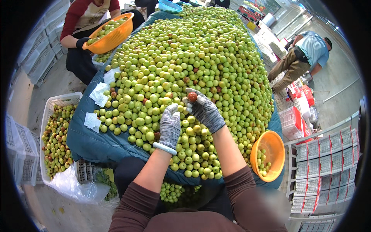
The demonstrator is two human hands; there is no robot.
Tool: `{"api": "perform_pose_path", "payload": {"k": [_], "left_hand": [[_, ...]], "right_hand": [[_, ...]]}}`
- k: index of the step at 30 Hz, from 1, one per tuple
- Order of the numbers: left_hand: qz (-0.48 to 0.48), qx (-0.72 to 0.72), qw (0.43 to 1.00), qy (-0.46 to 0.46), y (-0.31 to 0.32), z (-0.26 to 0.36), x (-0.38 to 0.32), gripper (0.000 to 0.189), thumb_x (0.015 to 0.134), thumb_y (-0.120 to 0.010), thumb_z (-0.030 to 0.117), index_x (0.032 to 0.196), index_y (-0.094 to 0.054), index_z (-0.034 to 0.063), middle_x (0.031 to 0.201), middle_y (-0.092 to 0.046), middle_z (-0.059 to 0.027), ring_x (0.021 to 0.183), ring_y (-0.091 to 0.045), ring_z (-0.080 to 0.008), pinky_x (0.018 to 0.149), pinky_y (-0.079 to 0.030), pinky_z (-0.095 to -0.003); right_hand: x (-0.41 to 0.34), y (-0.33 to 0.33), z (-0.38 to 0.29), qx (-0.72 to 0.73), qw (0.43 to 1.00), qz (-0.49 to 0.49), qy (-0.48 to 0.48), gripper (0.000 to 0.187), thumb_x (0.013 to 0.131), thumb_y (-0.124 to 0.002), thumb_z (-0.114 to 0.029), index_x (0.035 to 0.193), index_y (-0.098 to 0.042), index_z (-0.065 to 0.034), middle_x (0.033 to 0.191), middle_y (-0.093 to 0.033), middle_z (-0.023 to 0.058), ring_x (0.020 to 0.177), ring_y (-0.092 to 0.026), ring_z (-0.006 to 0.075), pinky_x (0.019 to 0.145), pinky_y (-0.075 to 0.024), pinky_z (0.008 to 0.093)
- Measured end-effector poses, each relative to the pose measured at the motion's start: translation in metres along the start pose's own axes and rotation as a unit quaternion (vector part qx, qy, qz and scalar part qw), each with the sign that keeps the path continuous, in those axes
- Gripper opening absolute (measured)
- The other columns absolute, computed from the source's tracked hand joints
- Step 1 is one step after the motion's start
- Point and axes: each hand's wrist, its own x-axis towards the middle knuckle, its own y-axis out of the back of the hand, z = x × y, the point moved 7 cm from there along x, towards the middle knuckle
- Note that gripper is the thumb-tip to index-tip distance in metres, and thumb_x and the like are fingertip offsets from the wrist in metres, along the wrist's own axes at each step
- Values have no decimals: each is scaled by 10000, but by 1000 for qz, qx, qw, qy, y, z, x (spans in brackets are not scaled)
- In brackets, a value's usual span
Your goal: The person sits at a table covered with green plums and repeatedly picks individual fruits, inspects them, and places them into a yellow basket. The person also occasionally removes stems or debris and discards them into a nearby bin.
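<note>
A large heap of green jujube fruits [185, 58] lies on a dark teal quilted cover [101, 150]. My right hand [204, 108], in a grey knit glove, holds a red-brown jujube [192, 97] between thumb and fingers over the near half of the heap. Just left of it, my left hand [171, 123] wears a matching glove and rests low over the fruit, its fingertips touching or very near a green one. Whether it grips that fruit I cannot tell. A pale bangle [164, 148] circles my left wrist.
An orange basket [253, 156] with some green fruit sits at the right edge. A white crate [43, 145] of mottled jujubes stands left, near paper slips [92, 121]. A person upper left holds an orange basket [116, 34]; another bends at right. Stacked crates [324, 168] stand lower right.
</note>
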Motion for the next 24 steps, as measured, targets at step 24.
{"api": "perform_pose_path", "payload": {"k": [24], "left_hand": [[-139,60,987,-59,-15,-30,15,250,962,-577,188,1156,-636,42,1028,-660,-68,925,-616,-139,840,-514,-294]], "right_hand": [[-58,-129,-3,-70,997,13,44,354,933,-626,-208,1263,-544,-109,1087,-656,116,783,-602,116,645,-515,257]]}}
